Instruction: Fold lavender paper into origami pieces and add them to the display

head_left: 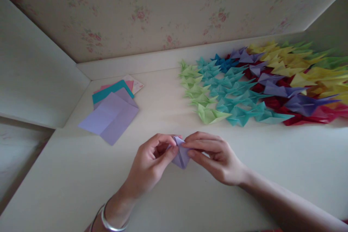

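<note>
Pinching the small lilac paper [184, 159] with left grip [149, 163] and right grip [219, 157], you risk crooked creases if either slips

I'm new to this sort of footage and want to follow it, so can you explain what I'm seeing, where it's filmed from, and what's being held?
There's no machine here, just a person's bare hands. The single picture comes from a camera worn on the head, looking forward and down. The left hand and right hand hold a small folded purple paper between them. On the white table, loose sheets lie at the left, and many colourful folded paper shapes sit at the right.
</note>
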{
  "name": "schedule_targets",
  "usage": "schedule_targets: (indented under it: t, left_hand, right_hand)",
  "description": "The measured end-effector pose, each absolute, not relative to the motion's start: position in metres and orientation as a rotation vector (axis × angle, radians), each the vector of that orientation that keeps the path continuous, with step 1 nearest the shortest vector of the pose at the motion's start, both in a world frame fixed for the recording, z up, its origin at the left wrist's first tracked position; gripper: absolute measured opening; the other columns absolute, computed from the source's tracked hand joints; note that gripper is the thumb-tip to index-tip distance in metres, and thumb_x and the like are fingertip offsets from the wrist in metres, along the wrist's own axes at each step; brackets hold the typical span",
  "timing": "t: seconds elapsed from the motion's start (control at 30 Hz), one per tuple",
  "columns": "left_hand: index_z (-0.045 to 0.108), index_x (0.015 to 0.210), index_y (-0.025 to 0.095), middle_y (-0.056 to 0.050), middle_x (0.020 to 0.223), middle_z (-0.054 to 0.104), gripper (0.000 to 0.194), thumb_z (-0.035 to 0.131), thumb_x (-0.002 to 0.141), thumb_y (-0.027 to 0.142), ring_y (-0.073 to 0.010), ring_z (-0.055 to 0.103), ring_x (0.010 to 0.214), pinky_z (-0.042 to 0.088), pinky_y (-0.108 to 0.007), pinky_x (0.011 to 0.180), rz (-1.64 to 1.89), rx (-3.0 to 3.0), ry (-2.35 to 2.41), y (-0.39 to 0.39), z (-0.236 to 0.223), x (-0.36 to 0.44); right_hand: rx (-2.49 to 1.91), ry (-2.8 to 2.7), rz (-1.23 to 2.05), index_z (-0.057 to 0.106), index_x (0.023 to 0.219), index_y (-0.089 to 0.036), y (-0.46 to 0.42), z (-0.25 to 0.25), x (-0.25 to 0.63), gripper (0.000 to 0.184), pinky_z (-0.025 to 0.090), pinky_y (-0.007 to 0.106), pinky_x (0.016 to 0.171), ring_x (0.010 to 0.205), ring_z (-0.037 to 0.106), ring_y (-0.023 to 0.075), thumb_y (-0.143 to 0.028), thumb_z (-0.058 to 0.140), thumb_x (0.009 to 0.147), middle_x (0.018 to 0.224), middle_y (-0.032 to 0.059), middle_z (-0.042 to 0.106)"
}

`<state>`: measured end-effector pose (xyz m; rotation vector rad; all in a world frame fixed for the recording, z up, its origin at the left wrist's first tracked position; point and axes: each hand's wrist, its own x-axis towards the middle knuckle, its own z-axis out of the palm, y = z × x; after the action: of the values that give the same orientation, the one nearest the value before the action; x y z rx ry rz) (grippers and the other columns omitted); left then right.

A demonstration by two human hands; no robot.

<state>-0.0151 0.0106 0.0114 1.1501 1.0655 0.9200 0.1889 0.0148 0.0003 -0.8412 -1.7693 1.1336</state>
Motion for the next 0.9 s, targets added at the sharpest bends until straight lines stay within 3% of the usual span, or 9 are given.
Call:
schedule_targets:
  t: [0.13,0.23,0.37,0.53,0.7,0.83,0.9]
  left_hand:
    - [0.058,0.109,0.025,-0.002,0.104,0.077,0.025,0.071,0.087,0.023,-0.0118,0.07,0.078,0.052,-0.018,0.065,0.956,1.052,1.035,0.009,0.013,-0.016]
    - [0.061,0.098,0.023,-0.001,0.095,0.078,0.015,0.072,0.087,0.024,-0.0114,0.069,0.076,0.051,-0.017,0.064,0.962,1.077,1.067,0.01,0.012,-0.017]
    - [0.071,0.094,0.02,-0.005,0.106,0.077,0.01,0.071,0.088,0.028,-0.015,0.071,0.088,0.054,-0.018,0.072,0.893,1.139,1.12,0.012,0.014,-0.019]
    - [0.069,0.119,0.025,-0.006,0.128,0.069,0.035,0.075,0.084,0.027,-0.0221,0.068,0.106,0.057,-0.023,0.082,0.79,1.123,0.979,0.01,0.022,-0.022]
    - [0.061,0.133,0.027,-0.007,0.123,0.072,0.054,0.078,0.082,0.021,-0.0225,0.071,0.102,0.06,-0.024,0.08,0.736,1.133,0.895,0.005,0.021,-0.023]
    - [0.066,0.127,0.034,-0.003,0.133,0.067,0.053,0.081,0.079,0.02,-0.021,0.072,0.102,0.061,-0.022,0.078,0.838,1.268,0.892,0.005,0.012,-0.023]
    - [0.071,0.119,0.038,0.001,0.129,0.07,0.048,0.083,0.075,0.021,-0.0201,0.073,0.103,0.061,-0.019,0.077,0.928,1.382,0.891,0.007,0.009,-0.022]
  right_hand:
    - [-0.792,-1.723,1.246,0.07,0.119,-0.024,0.013,0.0,0.193,0.036,0.056,0.027,0.068,0.083,0.067,0.0171,-0.01,0.057,0.089,0.104,0.0081,0.068]
    - [-0.786,-1.701,1.301,0.068,0.122,-0.023,0.011,-0.001,0.192,0.039,0.058,0.026,0.069,0.086,0.067,0.0172,-0.009,0.057,0.088,0.107,0.0084,0.067]
    - [-0.809,-1.694,1.301,0.069,0.12,-0.024,0.011,-0.002,0.192,0.036,0.057,0.027,0.07,0.086,0.067,0.0171,-0.009,0.057,0.089,0.107,0.0086,0.067]
    - [-0.78,-1.605,1.352,0.069,0.119,-0.025,0.012,-0.003,0.195,0.034,0.056,0.028,0.072,0.092,0.066,0.0196,-0.011,0.058,0.09,0.108,0.0082,0.065]
    - [-0.774,-1.57,1.311,0.072,0.116,-0.028,0.013,-0.008,0.196,0.034,0.055,0.03,0.075,0.099,0.066,0.0224,-0.01,0.059,0.091,0.11,0.0091,0.067]
    - [-0.725,-1.579,1.254,0.074,0.116,-0.027,0.014,-0.009,0.196,0.034,0.055,0.029,0.073,0.095,0.067,0.0213,-0.01,0.063,0.089,0.108,0.0104,0.068]
    - [-0.727,-1.574,1.254,0.075,0.114,-0.027,0.014,-0.008,0.196,0.033,0.055,0.028,0.072,0.09,0.068,0.0198,-0.009,0.064,0.089,0.105,0.01,0.068]
